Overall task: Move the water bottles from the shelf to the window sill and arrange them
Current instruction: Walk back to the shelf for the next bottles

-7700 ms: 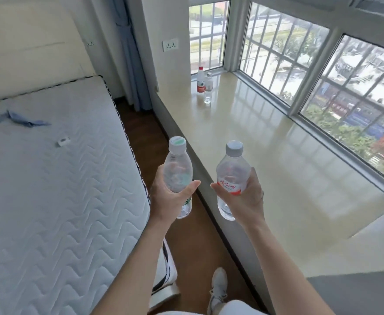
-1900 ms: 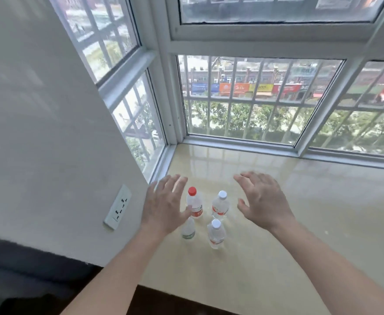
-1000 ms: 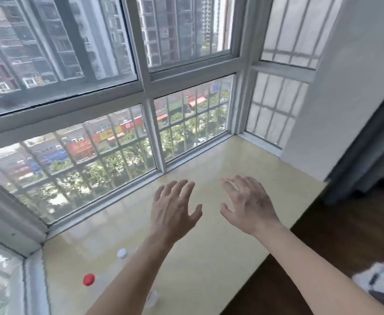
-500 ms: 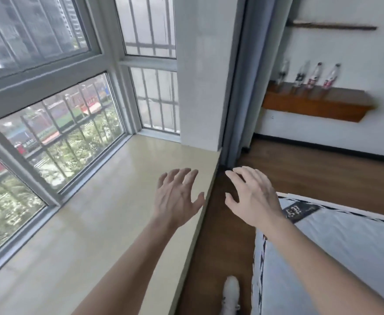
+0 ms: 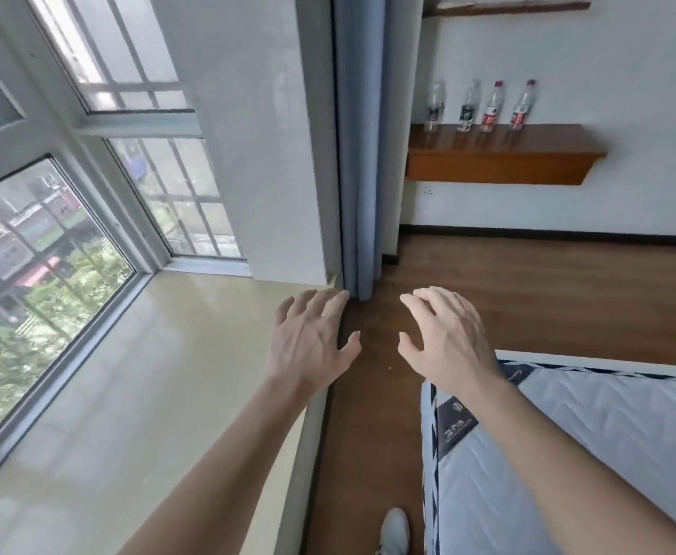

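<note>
Hands come first: the left hand (image 5: 312, 346) and the right hand (image 5: 448, 342) are both held out in front, fingers spread wide and slightly curled, holding nothing. Far ahead of the right hand and above it, the wooden wall shelf (image 5: 500, 162) carries four water bottles (image 5: 484, 108) upright in a row, spaced apart from one another. The pale window sill (image 5: 136, 374) runs beneath and to the left of the left hand, and the part of it in view is bare. A mattress corner (image 5: 568, 454) sits below the right forearm, and a blue curtain (image 5: 358, 154) hangs just beyond the left fingertips.

The step in hand looks like the walk to the shelf for another pair. To do it well, I would keep to the strip of wood floor (image 5: 368, 414) between sill and mattress, take one bottle per hand around the middle of the body where the label sits, and lift straight up so the neighbours are not knocked.

As for contents, the two bottles on the right of the row have red caps and red labels; the two on the left carry darker labels. All look clear-bodied, but they are too distant to tell how full they are.
</note>
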`<state>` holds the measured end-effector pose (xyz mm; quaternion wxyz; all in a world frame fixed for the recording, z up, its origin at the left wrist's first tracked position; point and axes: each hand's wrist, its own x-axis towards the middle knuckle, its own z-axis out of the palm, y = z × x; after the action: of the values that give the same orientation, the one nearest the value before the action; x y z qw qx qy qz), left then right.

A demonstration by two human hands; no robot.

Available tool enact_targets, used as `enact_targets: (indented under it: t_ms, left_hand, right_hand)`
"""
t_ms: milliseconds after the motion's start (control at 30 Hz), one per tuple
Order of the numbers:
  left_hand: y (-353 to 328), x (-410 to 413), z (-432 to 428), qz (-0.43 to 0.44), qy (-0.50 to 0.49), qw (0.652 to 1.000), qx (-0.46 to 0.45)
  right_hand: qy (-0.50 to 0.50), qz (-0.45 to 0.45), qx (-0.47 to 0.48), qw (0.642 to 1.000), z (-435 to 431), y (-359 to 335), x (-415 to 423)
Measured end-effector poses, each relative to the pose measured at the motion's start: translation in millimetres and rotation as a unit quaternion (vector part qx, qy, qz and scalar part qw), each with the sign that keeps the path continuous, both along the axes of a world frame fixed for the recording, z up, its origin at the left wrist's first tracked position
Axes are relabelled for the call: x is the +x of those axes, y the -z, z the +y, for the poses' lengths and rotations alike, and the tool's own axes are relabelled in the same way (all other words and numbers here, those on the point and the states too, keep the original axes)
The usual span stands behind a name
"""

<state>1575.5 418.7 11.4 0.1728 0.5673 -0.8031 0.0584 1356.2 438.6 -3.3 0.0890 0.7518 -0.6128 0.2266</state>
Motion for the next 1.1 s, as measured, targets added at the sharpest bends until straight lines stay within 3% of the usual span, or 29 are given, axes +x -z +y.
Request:
enact_targets:
  t_ms: [333,800,1100]
  left_hand:
    - [-8.2,-95.4,-136.8,0.014,0.018,1.000,-0.001]
    - [1.0,-164.6,-300.6,-0.011,0.065,0.998,-0.001]
    - [-2.1,-195.4,-467.5,-0.010,0.099,0.995,0.001]
  right_hand:
    - [0.014,-0.017,0.015,1.000,-133.7,-4.5,-82.3]
    - [0.064,0.007,0.024,0.998,-275.8,4.6,-142.7]
    - [0.115,0.022,0.043,0.992,-421.1,1.4,-171.0]
